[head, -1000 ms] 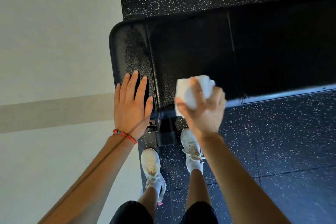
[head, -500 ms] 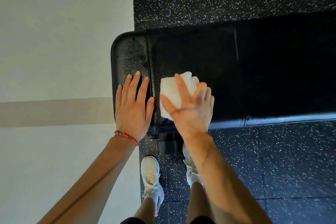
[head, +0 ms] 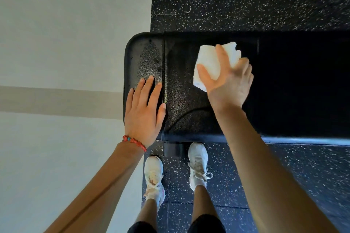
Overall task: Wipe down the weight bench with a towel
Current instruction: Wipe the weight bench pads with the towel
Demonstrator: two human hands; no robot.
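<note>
Half the towel [head: 212, 62] hidden, bench [head: 189, 115] cropped

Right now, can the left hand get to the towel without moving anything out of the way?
Probably yes. The left hand lies flat on the bench, with bare padding between it and the towel; only the right hand covers it.

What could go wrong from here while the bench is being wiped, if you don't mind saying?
1. The left hand lies flat on the end pad of the weight bench, so the patch under it may go unwiped.
2. The right hand presses a bunched white towel with spread fingers; the wad could slip out mid-stroke.
3. The dark right section may be overlooked.
</note>
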